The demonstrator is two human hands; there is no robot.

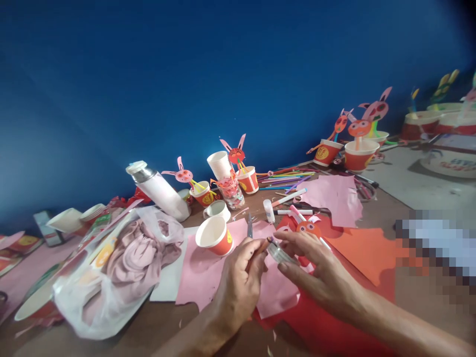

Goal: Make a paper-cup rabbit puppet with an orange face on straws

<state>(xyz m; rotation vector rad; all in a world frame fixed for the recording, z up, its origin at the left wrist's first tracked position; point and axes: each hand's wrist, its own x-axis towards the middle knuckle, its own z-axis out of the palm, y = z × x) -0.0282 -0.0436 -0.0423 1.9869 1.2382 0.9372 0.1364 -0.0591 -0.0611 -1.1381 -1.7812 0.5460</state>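
Near the middle of the table my left hand (241, 277) is closed, its thumb and fingers pinching a small orange-brown stick-like piece (262, 246) with a dark purplish tip. My right hand (316, 263) curves its thumb and fingers round a clear, rounded plastic piece (279, 254), perhaps a roll of tape; the exact kind is unclear. The two held things meet or nearly meet. Below them lies pink paper (277, 292). An orange paper face with drawn eyes (308, 228) sits just beyond my right hand, and a red paper cup (215, 237) stands beyond my left.
Scissors (250, 227), a small white bottle (268, 210), markers (290, 197) and colored pipe cleaners (286, 178) lie farther back. Cups with paper rabbit figures (247, 179) line the blue wall. At left are a plastic bag (92, 302) and white flask (159, 191). Orange paper (360, 248) lies right.
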